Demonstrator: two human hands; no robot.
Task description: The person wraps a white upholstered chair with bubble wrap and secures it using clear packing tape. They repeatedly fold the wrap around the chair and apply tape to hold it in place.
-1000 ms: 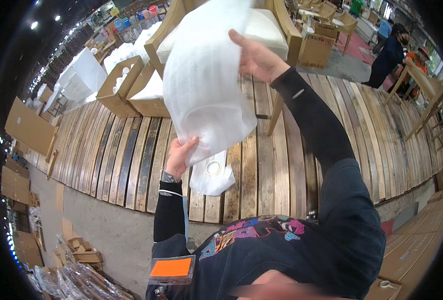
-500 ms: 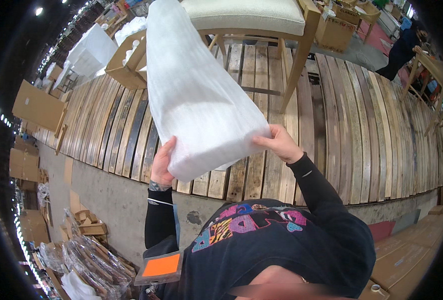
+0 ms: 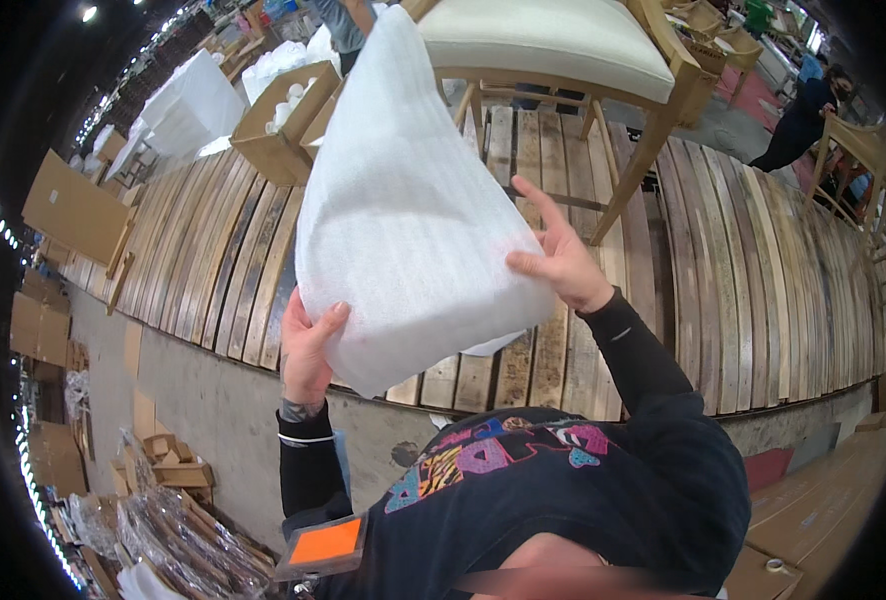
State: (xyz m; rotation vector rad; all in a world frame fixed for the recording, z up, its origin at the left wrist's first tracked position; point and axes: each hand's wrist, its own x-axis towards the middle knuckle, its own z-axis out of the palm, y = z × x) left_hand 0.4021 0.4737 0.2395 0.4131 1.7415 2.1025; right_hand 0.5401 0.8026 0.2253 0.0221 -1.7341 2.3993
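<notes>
A white foam sheet [image 3: 413,250], folded into a long sleeve-like shape, hangs in front of me and narrows toward its far end. My left hand [image 3: 308,345] pinches its lower left edge, the thumb on top and the fingers behind. At the right edge, my right hand [image 3: 565,265] has its thumb laid over the sheet and its index finger stretched out away from it; the fingers behind are partly hidden. Just beyond the foam stands a wooden chair [image 3: 643,165] with a cream upholstered seat [image 3: 548,45], partly covered by the sheet.
A slatted wooden platform [image 3: 733,270] runs across in front of me. On it, left of the foam, sits an open cardboard box [image 3: 268,150] with white rolls. Plastic-wrapped pieces [image 3: 183,535] lie lower left, flat cartons [image 3: 813,510] lower right. A person [image 3: 803,120] stands far right; another shows behind the foam.
The foam's near end has shifted slightly down and right. My right index finger has lifted away from it. The chair appears farther right, and a person has come into view at the top.
</notes>
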